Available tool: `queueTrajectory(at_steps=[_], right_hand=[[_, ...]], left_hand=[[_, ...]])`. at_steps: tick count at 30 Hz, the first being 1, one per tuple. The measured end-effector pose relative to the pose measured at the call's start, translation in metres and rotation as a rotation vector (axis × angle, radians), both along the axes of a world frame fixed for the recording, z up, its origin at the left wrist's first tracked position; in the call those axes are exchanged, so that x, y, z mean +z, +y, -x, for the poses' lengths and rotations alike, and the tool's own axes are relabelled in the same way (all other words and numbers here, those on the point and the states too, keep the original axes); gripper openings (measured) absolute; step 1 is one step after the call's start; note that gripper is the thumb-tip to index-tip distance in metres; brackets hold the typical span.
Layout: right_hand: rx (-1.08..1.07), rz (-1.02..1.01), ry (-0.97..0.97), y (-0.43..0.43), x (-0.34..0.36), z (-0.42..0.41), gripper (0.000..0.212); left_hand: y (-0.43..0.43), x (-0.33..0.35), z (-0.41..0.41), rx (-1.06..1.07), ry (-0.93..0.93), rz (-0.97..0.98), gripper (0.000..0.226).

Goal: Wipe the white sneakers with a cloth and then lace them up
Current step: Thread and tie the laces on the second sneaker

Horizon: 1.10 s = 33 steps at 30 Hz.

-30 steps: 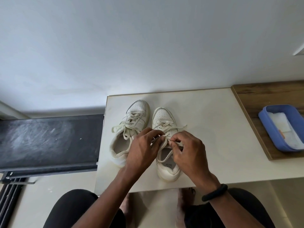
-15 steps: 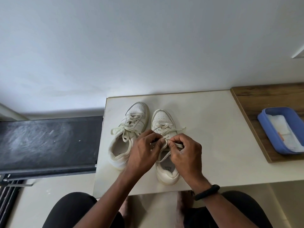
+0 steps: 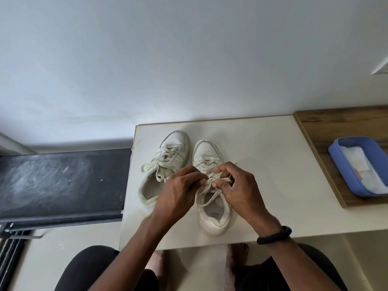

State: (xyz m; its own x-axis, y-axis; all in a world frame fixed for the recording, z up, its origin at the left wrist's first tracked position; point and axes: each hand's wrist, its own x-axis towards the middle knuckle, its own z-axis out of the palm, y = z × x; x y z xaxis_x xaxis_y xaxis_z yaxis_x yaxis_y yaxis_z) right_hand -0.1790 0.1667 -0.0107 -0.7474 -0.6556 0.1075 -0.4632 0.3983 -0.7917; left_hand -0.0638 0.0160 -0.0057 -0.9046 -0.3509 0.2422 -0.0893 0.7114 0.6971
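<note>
Two white sneakers stand side by side on a white table (image 3: 262,164), toes pointing away from me. The left sneaker (image 3: 168,152) is laced, with its bow tied and hanging to the left. Over the tongue of the right sneaker (image 3: 212,215), both my hands pinch its lace (image 3: 210,193). My left hand (image 3: 178,194) grips one strand from the left. My right hand (image 3: 239,190) holds a folded loop of lace from the right. Loose lace ends cross over the shoe's opening. The knot itself is hidden between my fingers.
A blue tray (image 3: 340,160) with a white cloth (image 3: 357,164) in it sits on a wooden surface (image 3: 327,122) at the right. A dark bench (image 3: 60,183) adjoins the table on the left. A white wall rises behind. My knees and bare feet show below the table's near edge.
Both hands stayed on the right sneaker's lace. My right hand has drawn the lace into a loop and shifted slightly right. The sneakers have not moved.
</note>
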Motion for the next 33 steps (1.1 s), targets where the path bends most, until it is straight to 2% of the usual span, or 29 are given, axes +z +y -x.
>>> queueTrajectory(at_steps=[4, 6, 13, 18, 21, 25, 29, 33], right_hand=[[0.06, 0.035, 0.033, 0.0, 0.0, 0.002, 0.015], [0.065, 0.04, 0.079, 0.0, -0.001, 0.001, 0.017], [0.1, 0.057, 0.156, 0.002, 0.0, 0.0, 0.018], [0.09, 0.057, 0.13, 0.003, -0.001, 0.001, 0.018], [0.089, 0.066, 0.059, 0.003, 0.001, 0.002, 0.018], [0.052, 0.007, -0.138, 0.012, 0.009, 0.006, 0.029], [0.001, -0.123, -0.25, 0.023, 0.008, 0.012, 0.02], [-0.034, -0.195, -0.28, 0.026, 0.009, 0.013, 0.017]], left_hand=[[0.003, 0.005, 0.001, 0.071, -0.045, -0.088, 0.026], [0.007, 0.006, 0.002, 0.129, -0.066, -0.145, 0.023], [0.0, 0.002, 0.008, -0.007, -0.082, -0.061, 0.019], [-0.002, 0.003, 0.011, 0.005, -0.054, -0.133, 0.009], [0.0, 0.003, 0.012, 0.059, -0.062, -0.197, 0.006], [0.004, 0.0, 0.011, 0.183, -0.094, -0.1, 0.01], [0.006, 0.007, 0.004, 0.269, -0.14, 0.004, 0.012], [0.003, 0.014, 0.001, 0.328, -0.139, 0.053, 0.009]])
